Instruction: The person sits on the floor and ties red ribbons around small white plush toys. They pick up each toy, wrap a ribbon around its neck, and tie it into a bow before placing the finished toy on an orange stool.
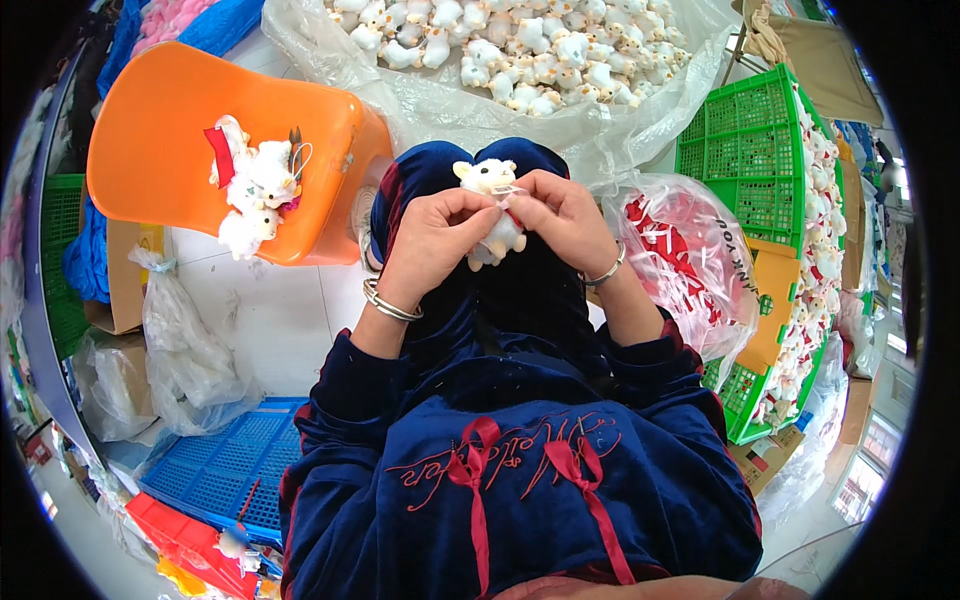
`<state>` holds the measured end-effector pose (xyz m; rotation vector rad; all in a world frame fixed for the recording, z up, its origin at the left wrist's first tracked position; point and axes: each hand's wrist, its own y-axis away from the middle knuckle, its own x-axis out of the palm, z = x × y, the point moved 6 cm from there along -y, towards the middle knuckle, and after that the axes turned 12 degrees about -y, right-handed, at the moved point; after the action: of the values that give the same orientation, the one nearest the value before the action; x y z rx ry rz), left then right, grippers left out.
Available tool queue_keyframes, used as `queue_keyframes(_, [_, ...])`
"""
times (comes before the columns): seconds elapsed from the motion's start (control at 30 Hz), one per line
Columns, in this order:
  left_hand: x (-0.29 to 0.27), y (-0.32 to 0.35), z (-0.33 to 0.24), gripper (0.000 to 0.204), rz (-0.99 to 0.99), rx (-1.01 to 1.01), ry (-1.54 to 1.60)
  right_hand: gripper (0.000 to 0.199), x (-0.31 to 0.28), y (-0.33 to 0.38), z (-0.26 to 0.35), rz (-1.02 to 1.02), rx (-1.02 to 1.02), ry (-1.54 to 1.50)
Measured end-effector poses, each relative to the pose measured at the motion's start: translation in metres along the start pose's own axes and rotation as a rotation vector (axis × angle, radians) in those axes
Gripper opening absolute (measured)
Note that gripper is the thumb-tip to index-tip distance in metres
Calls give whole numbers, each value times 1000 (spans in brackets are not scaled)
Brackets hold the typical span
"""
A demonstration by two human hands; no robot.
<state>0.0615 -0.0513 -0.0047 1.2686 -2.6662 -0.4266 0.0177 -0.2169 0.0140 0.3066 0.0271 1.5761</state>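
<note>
A small white plush animal (491, 178) with yellowish ears and feet sits upright over my lap, facing me. My left hand (440, 235) is closed, thumb and fingertips pinched together at the toy's chest. From the other side my right hand (565, 222) is closed too, its fingers pinching by the neck, with a bit of red at the fingertips. A thin white strand shows below the toy's head, near the right fingers. What exactly each fingertip grips is too small to make out. Both wrists wear silver bangles.
On the left, an orange chair (200, 90) bears several white plush toys (262, 180), a red strip and small scissors (296, 150). Ahead lies a big clear plastic sheet (420, 115) heaped with plush toys. A bag of red pieces (680, 250) and a green crate (740, 160) stand right; a blue crate (225, 465), lower left.
</note>
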Motion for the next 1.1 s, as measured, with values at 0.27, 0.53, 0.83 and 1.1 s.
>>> queue_keyframes(0.27, [1,0,-6,20,-57,75,-172,24,-1,-4,-2,-55,16,141])
queue_keyframes(0.53, [6,-1,-7,17,-143,108,-15,24,-3,-3,-3,-70,-43,56])
queue_keyframes(0.83, [11,-7,-9,23,-57,-20,-13,26,-11,-4,-5,-135,-88,1])
queue_keyframes(1.1, [15,-11,-2,21,-82,-25,14,20,-15,-5,-3,-65,-6,101])
